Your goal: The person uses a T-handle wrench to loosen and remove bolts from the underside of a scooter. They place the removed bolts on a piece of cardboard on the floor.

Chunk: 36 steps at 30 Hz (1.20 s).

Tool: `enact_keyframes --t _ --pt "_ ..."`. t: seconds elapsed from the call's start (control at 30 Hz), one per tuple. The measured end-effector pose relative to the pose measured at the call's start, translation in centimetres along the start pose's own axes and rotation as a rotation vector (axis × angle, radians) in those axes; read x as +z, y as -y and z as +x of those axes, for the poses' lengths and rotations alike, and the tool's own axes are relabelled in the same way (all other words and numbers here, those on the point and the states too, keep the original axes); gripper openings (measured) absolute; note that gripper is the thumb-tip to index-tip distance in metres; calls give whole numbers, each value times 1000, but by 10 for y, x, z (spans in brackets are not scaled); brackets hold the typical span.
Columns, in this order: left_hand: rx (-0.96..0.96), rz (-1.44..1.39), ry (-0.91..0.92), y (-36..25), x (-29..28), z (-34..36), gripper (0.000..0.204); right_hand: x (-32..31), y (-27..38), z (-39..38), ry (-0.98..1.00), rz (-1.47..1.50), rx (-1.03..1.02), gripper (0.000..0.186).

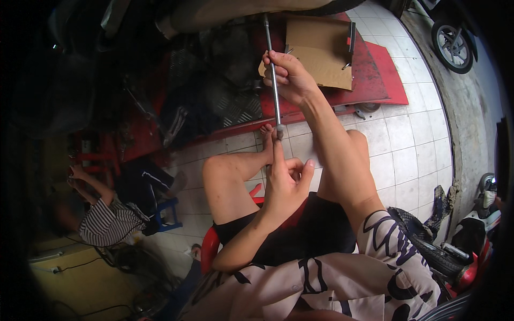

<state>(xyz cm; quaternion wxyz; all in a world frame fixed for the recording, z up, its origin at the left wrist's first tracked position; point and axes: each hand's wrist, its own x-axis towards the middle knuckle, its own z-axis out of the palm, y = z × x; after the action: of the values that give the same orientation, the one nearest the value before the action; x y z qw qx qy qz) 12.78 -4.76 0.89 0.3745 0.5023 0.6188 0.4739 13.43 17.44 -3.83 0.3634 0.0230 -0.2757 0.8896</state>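
My right hand [292, 77] is closed around a long, thin chromed socket wrench [276, 101] at its upper half. The wrench stands lengthwise in front of me, its far end close to the underside of a light-coloured vehicle part [230, 15]; whether they touch I cannot tell. Below, my left hand [288, 184] points upward with its index fingertip against the wrench's near end, which has a thicker, darker tip. The thumb sticks out apart and the other fingers curl in, gripping nothing. Behind my right hand lies an open cardboard box [321, 51].
The box lies on a red metal platform [369, 69] with patterned plates. To the left, a person in a striped shirt [110, 222] works beside a blue stool [168, 214]. White tiles [393, 160] cover the floor. A motorcycle wheel [454, 47] stands far right; a tyre [423, 249] lies near right.
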Motion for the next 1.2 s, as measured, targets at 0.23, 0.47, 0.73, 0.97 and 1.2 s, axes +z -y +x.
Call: enact_keyframes --t 0.23,0.47,0.73,0.97,1.2 --pt "101 -63 169 -30 -32 3 77 0 9 -3 -24 34 -42 21" --pt "-34 -176 -23 14 -9 0 69 4 4 0 -20 53 -29 20" --pt "249 -57 35 -22 -18 7 64 1 6 0 -55 49 -35 20" --pt "-53 -113 -106 11 -3 -4 66 4 3 2 -53 60 -25 19" --pt "69 -91 202 -25 -25 3 59 4 9 -1 -58 63 -59 17"
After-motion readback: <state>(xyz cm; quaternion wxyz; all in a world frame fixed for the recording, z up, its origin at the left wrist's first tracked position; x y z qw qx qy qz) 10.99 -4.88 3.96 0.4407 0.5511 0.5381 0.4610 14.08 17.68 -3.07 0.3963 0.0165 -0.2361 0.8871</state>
